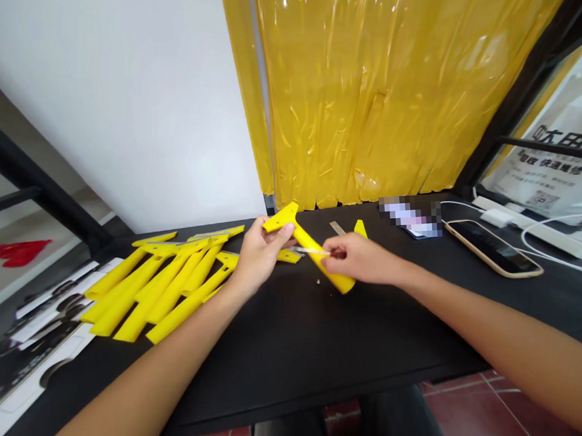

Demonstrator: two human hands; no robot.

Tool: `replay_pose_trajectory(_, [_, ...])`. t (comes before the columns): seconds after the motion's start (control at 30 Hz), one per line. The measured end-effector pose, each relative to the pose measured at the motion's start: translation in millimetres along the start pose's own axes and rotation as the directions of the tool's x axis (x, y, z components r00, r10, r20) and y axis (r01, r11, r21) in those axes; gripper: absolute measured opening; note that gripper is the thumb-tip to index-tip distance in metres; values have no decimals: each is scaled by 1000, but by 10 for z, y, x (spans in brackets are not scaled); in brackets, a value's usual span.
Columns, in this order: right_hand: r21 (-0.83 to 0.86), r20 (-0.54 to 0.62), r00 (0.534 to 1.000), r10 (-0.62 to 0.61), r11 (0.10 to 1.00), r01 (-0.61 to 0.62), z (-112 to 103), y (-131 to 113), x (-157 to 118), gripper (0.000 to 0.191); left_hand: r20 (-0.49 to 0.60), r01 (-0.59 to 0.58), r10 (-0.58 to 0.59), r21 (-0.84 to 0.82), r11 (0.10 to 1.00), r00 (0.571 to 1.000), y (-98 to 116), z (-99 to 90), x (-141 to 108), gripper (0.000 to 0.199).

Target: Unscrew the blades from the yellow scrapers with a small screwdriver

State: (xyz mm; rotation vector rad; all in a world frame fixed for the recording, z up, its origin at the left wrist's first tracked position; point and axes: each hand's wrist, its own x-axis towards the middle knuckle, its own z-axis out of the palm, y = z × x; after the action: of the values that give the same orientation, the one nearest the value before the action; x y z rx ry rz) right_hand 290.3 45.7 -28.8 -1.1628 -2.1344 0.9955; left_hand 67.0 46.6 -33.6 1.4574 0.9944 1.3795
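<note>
My left hand (261,249) is closed around the head of a yellow T-shaped scraper (305,238), thumb on top, and holds it above the black table. The scraper's handle slants down to the right. In my right hand (362,258) is a screwdriver (310,250); its thin metal shaft points left across the scraper handle, and fingers cover most of its dark red grip. Whether the tip touches anything is unclear. Behind the hands lie a flat metal blade (337,228) and a yellow piece (360,227). Several similar yellow scrapers (169,278) lie piled left of my left hand.
White-and-black printed boxes (65,347) lie on the black table (300,369) at left. To the right are a phone (493,248), a power strip (563,234) with white cables, and a partly blurred-out item (412,218). Yellow plastic sheeting (362,95) hangs behind.
</note>
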Motion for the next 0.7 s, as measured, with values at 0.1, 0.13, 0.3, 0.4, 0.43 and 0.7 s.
replay_pose_trajectory(0.1, [-60,-184,978,96,992,-108,-395,54,22,23,143,-216,162,649,730,976,-48,-201,69,42])
replay_pose_trajectory(0.13, [-118,-241,962,129,980,-161,-539,89,19,25,256,-288,141,747,599,956,-63,-257,82,48])
replay_pose_trajectory(0.3, [-456,-331,908,256,799,-391,-1002,402,-63,30,476,-455,-24,853,256,879,-99,-372,105,34])
replay_pose_trajectory(0.4, [-565,-298,895,331,695,-445,-1019,619,-144,36,411,-397,-33,896,200,911,-43,-398,99,35])
replay_pose_trajectory(0.43, [-586,-293,890,349,670,-455,-1005,678,-169,38,372,-359,-36,915,186,928,-11,-417,95,40])
replay_pose_trajectory(0.7, [-698,-386,873,298,525,-487,-976,766,-283,42,221,-193,-229,971,140,948,114,-531,91,48])
